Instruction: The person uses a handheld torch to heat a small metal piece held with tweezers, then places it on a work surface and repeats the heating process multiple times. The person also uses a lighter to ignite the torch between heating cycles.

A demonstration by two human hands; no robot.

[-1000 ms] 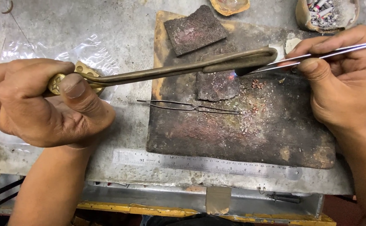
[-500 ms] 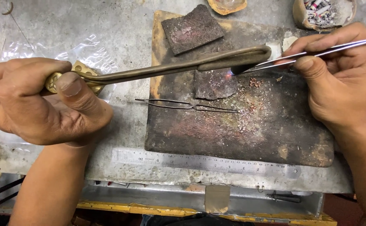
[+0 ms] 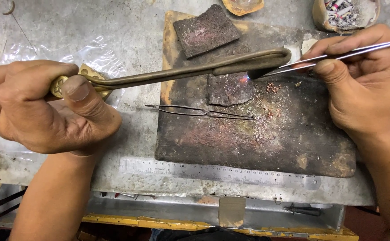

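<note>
Item: soldering station on a grey metal bench [image 3: 61, 27]. Our left hand [image 3: 47, 107] is clenched round the brass valve end of a long, curved brass blowtorch [image 3: 181, 71], whose nozzle reaches over a dark, scorched rectangular soldering slab [image 3: 257, 143]; a small blue flame [image 3: 245, 78] shows at its tip. Our right hand [image 3: 364, 85] pinches a pair of slim steel tweezers [image 3: 337, 56], their points meeting the flame just above a small charred block [image 3: 228, 89] lying on the slab. A second pair of thin wire tweezers [image 3: 199, 111] lies loose on the slab, just below the block. Also present: a square charred pad [image 3: 206, 29] at the slab's upper edge, a steel ruler [image 3: 217, 172] along its near edge, and crumpled clear plastic film [image 3: 47, 49] under the left hand. Handling note: we judge the step goes best with the flame kept small and steady on the tweezer points, and both wrists braced.
</note>
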